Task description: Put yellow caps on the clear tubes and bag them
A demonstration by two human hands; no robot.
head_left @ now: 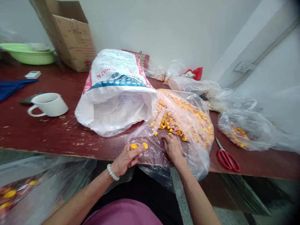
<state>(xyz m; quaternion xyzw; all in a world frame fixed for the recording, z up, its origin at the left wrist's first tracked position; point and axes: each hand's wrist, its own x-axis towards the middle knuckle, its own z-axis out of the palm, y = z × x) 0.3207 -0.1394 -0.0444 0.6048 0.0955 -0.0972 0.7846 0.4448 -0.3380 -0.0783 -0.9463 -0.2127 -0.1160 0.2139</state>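
Note:
Two small yellow-capped pieces (133,147) are in my left hand (130,157), which is closed round them and wears a pale bead bracelet (112,172). One yellow cap stands out at the thumb tip, another at the knuckles. In the mouth of a clear plastic bag (199,159), my right hand (172,146) rests low with fingers apart and a little bent, at the near edge of a heap of yellow-capped pieces (169,120) with reddish stems. Its fingertips are partly hidden, and I see nothing held there. To its left lies a white woven sack (105,107), mouth towards me.
Red-handled scissors (227,160) lie right of the bag, near another clear bag (253,128) with yellow pieces. On the left are a white mug (50,104), a green basin (30,57) and a cardboard box (73,40). The worn table (28,134) ends just before me.

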